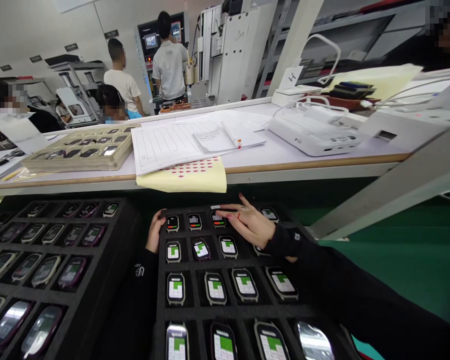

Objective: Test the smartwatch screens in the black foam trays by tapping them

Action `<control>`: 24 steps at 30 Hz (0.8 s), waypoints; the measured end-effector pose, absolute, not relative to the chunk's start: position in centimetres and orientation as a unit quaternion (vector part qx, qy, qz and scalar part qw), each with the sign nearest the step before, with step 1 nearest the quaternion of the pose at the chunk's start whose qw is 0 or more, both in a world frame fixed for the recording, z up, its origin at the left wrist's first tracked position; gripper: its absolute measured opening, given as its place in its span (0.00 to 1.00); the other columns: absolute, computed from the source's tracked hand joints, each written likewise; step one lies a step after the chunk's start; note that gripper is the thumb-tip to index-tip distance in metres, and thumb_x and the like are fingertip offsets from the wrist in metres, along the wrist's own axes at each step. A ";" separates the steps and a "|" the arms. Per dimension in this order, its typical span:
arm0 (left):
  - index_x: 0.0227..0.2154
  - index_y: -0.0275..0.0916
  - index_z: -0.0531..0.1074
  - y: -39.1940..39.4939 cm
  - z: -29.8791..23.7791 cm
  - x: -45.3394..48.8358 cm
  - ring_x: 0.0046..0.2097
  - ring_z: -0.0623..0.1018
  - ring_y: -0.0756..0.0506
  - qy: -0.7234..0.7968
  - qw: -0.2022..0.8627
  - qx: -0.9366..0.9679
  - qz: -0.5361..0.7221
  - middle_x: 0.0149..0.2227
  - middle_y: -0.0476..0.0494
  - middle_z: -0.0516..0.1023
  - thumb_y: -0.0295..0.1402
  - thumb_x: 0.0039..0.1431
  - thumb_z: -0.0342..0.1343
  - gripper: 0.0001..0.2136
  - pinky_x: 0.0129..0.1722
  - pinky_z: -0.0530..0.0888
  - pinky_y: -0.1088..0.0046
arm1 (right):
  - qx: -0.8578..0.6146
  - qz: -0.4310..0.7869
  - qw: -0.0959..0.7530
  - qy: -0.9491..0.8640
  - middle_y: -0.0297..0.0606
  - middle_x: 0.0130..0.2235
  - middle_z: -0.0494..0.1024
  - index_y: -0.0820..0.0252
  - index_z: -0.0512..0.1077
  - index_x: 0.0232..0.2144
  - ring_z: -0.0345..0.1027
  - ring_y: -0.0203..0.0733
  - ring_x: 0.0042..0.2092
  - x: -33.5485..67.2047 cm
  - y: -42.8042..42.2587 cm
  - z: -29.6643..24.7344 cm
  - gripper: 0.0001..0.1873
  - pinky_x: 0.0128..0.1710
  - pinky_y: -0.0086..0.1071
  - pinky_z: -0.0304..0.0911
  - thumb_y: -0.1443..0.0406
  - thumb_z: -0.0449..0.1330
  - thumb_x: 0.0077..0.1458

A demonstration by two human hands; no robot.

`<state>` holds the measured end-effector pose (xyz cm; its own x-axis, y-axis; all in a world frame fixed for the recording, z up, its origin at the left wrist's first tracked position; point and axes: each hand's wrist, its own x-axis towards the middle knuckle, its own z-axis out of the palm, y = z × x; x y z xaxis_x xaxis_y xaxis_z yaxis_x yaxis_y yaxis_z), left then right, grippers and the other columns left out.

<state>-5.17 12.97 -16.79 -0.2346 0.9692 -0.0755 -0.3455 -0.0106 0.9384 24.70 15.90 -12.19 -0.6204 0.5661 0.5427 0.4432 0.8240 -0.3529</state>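
Head view: the right hand [249, 225] lies flat, fingers stretched apart and clamped on nothing, fingertips [234, 210] resting on the tray [195, 312] at its far row. Right beside them sits a watch [218, 219]; what the tips touch is too small to tell. The left hand [154, 232] curls closed on the tray's far-left edge, mostly hidden. Below the wrist are lit watches [215, 289], the nearest row cut off. A second tray [97, 290] lies left. Beyond stands a white bench [255, 155] with papers [165, 145], and people [168, 60] at machines.
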 end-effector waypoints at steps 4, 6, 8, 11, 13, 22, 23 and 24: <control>0.42 0.41 0.73 13.0 -16.9 -5.2 0.45 0.77 0.42 0.471 0.521 0.334 0.629 0.43 0.45 0.78 0.37 0.46 0.59 0.17 0.44 0.71 0.68 | -0.282 0.093 0.325 -0.898 0.43 0.43 0.81 0.59 0.76 0.49 0.70 0.51 0.54 24.7 15.9 -12.1 0.23 0.64 0.66 0.37 0.64 0.42 0.70; 0.42 0.40 0.73 13.0 -16.9 -5.3 0.46 0.77 0.42 0.472 0.521 0.334 0.628 0.43 0.45 0.78 0.37 0.46 0.60 0.18 0.44 0.72 0.68 | -0.283 0.089 0.327 -0.897 0.44 0.42 0.81 0.59 0.76 0.48 0.70 0.51 0.54 24.6 15.9 -12.2 0.23 0.64 0.66 0.37 0.64 0.42 0.70; 0.42 0.40 0.73 13.0 -16.9 -5.3 0.46 0.77 0.42 0.472 0.522 0.332 0.629 0.43 0.45 0.78 0.37 0.46 0.60 0.18 0.44 0.72 0.68 | -0.284 0.086 0.329 -0.897 0.44 0.42 0.81 0.60 0.76 0.48 0.70 0.51 0.54 24.6 15.9 -12.3 0.23 0.64 0.66 0.38 0.64 0.42 0.70; 0.42 0.40 0.74 13.0 -16.9 -5.2 0.46 0.77 0.42 0.472 0.521 0.328 0.631 0.43 0.45 0.78 0.36 0.46 0.60 0.17 0.44 0.72 0.68 | -0.283 0.082 0.331 -0.896 0.45 0.41 0.81 0.61 0.77 0.47 0.70 0.51 0.53 24.6 16.0 -12.5 0.23 0.64 0.66 0.38 0.64 0.41 0.70; 0.42 0.40 0.74 13.0 -16.9 -5.2 0.46 0.77 0.42 0.472 0.521 0.327 0.631 0.43 0.45 0.78 0.36 0.47 0.60 0.17 0.44 0.72 0.68 | -0.282 0.083 0.332 -0.896 0.45 0.42 0.81 0.60 0.77 0.47 0.70 0.51 0.53 24.6 16.0 -12.5 0.24 0.64 0.65 0.38 0.63 0.41 0.70; 0.42 0.40 0.73 13.0 -16.9 -5.3 0.46 0.77 0.41 0.473 0.520 0.334 0.628 0.43 0.45 0.78 0.37 0.46 0.60 0.18 0.45 0.72 0.67 | -0.287 0.083 0.336 -0.893 0.45 0.42 0.81 0.59 0.77 0.47 0.71 0.51 0.53 24.6 16.0 -12.6 0.24 0.64 0.65 0.38 0.63 0.42 0.70; 0.42 0.41 0.73 13.0 -16.9 -5.2 0.46 0.77 0.41 0.473 0.520 0.334 0.628 0.43 0.45 0.78 0.37 0.46 0.60 0.17 0.45 0.72 0.67 | -0.287 0.082 0.336 -0.893 0.44 0.42 0.81 0.59 0.77 0.47 0.71 0.51 0.53 24.6 16.0 -12.7 0.24 0.64 0.65 0.39 0.63 0.42 0.70; 0.42 0.41 0.73 13.0 -16.9 -5.2 0.46 0.77 0.41 0.472 0.521 0.334 0.628 0.43 0.45 0.78 0.37 0.46 0.60 0.17 0.45 0.72 0.66 | -0.286 0.081 0.336 -0.894 0.44 0.42 0.81 0.60 0.77 0.47 0.71 0.51 0.53 24.6 16.0 -12.7 0.24 0.64 0.65 0.39 0.63 0.41 0.70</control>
